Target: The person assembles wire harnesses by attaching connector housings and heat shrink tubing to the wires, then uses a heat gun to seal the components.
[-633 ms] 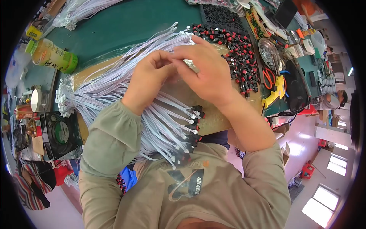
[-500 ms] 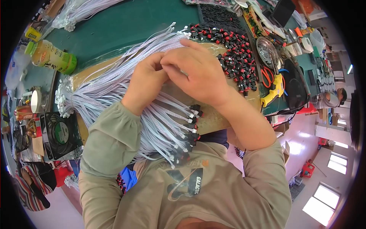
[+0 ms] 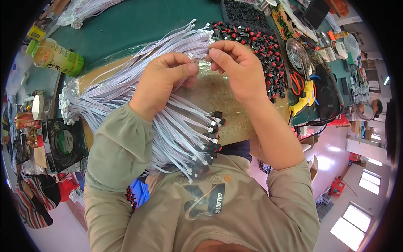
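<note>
Head view shows both hands pinched on one thin white cable end (image 3: pixel 194 58): left hand (image 3: pixel 161 82) and right hand (image 3: pixel 235 67) close together above the cable bundle (image 3: pixel 126 90). Loose neighbouring strands (many lie beneath the fingers) could snag and drag the red-and-black connectors (image 3: pixel 256 42) beyond the right hand across the desk (image 3: pixel 138 25).

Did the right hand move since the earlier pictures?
Yes. The right hand shifted right, off the left hand, toward the pile of red and black connectors.
</note>
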